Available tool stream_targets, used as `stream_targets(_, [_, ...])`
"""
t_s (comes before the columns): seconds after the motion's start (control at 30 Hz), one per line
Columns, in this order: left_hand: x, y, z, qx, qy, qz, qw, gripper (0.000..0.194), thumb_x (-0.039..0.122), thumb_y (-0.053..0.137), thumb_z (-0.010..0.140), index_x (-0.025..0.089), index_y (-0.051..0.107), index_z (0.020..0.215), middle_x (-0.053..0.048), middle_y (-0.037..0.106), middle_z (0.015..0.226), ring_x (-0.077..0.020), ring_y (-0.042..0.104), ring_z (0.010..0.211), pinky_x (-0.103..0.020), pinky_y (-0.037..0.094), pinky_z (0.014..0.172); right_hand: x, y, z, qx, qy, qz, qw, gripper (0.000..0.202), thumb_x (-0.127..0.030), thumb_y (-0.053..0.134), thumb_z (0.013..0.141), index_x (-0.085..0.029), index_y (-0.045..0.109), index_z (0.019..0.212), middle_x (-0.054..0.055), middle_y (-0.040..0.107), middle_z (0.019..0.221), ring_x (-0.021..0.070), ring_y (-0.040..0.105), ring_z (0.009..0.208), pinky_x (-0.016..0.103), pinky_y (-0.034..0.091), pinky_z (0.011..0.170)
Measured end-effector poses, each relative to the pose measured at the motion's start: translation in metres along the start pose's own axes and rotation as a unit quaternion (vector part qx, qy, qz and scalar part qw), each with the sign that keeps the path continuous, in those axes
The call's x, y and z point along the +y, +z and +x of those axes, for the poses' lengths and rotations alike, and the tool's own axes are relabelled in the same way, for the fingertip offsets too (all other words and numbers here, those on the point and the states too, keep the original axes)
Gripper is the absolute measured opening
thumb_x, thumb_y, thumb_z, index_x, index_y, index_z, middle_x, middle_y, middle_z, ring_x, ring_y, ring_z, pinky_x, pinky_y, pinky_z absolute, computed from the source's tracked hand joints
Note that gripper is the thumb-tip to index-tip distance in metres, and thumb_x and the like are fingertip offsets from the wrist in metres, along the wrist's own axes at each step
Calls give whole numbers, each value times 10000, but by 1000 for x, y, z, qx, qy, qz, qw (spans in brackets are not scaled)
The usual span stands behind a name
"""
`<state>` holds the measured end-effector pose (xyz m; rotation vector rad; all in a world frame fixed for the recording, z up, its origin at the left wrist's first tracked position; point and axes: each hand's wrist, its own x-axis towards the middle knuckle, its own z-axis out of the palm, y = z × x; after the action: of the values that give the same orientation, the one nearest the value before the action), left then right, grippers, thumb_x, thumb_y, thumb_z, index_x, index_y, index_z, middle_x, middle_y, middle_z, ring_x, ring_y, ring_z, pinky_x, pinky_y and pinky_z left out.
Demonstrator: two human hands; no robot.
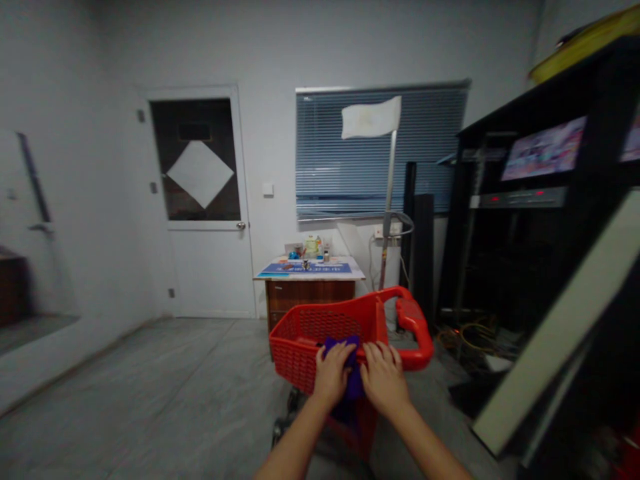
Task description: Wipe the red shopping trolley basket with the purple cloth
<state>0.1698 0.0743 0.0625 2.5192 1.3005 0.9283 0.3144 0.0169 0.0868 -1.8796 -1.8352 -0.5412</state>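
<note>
A red plastic shopping cart [293, 357] stands on the floor in front of me, its handle [417, 320] to the right. Purple cloth [354, 383] hangs over the near rim of its basket and down the outside. My left hand [331, 373] is closed on this cloth at the rim, fingers curled over the top. Just right of it, my right hand [384, 375] hooks its fingers over the same rim, beside the cloth. Whether some cloth is under the right fingers is hidden.
A small table [310, 288] with bottles and small items stands behind the cart. A white flag [371, 119] on a pole rises behind the handle. At right are a black rack [530, 247], loose cables [475, 333] and a leaning pale board [555, 333]. A white door [210, 270] is back left.
</note>
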Motion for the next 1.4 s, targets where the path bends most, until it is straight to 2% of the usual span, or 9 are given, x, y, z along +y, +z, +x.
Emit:
stream_targets(0.17, [-4, -2, 2, 5, -31, 25, 999, 662, 22, 463, 768, 332, 472, 1353, -10, 519, 1411, -199, 422, 1315, -496, 144, 1139, -1, -1, 0, 0, 0, 1, 1000, 424, -285, 394, 913, -199, 574, 1287, 52, 586, 1318, 235, 423, 1271, 393, 139, 1118])
stream_targets(0.37, [-1, -2, -2, -5, 7, 14, 1000, 651, 61, 496, 780, 336, 455, 1368, -12, 484, 1441, -201, 407, 1327, -482, 162, 1140, -2, 0, 0, -6, 5, 0, 1000, 426, -296, 395, 910, -203, 575, 1284, 55, 581, 1322, 243, 416, 1278, 398, 130, 1119])
stream_targets(0.6, [-6, -1, -2, 1, -21, 12, 1000, 654, 44, 481, 760, 312, 470, 1356, -21, 486, 1440, -194, 390, 1343, -516, 98, 1149, -3, 1, 0, -11, 10, 6, 1000, 438, -316, 404, 911, -193, 561, 1301, 54, 569, 1339, 240, 411, 1280, 390, 113, 1125])
stream_targets(0.77, [-1, 1, -3, -17, 14, -4, 1000, 694, 75, 510, 754, 327, 422, 1395, -17, 453, 1466, -201, 376, 1352, -513, 74, 1157, -6, 2, -1, -13, 12, 0, 1000, 437, -309, 390, 918, -197, 559, 1304, 64, 566, 1342, 246, 415, 1280, 402, 119, 1124])
stream_targets(0.97, [-6, -4, -4, -24, -14, 33, 999, 723, 62, 497, 747, 322, 395, 1415, -11, 432, 1481, -209, 346, 1375, -529, 18, 1160, -8, 2, -1, -3, 9, 6, 1000, 443, -322, 399, 909, -199, 565, 1302, 65, 569, 1340, 257, 421, 1274, 410, 127, 1119])
stream_targets(1.2, [0, -1, -6, -29, 16, 24, 999, 737, 77, 516, 751, 337, 374, 1426, -13, 414, 1493, -218, 340, 1379, -535, 33, 1161, -8, 7, -2, -1, 9, 1, 1000, 439, -318, 400, 914, -196, 557, 1306, 66, 566, 1341, 254, 420, 1276, 411, 123, 1123])
stream_targets(1.4, [-6, -3, -6, -26, -14, 43, 999, 776, 38, 504, 717, 316, 373, 1429, -20, 413, 1493, -219, 325, 1387, -534, 20, 1159, -8, 8, -1, -2, 10, -1, 1000, 446, -322, 413, 909, -191, 552, 1312, 68, 568, 1339, 254, 419, 1278, 405, 127, 1123])
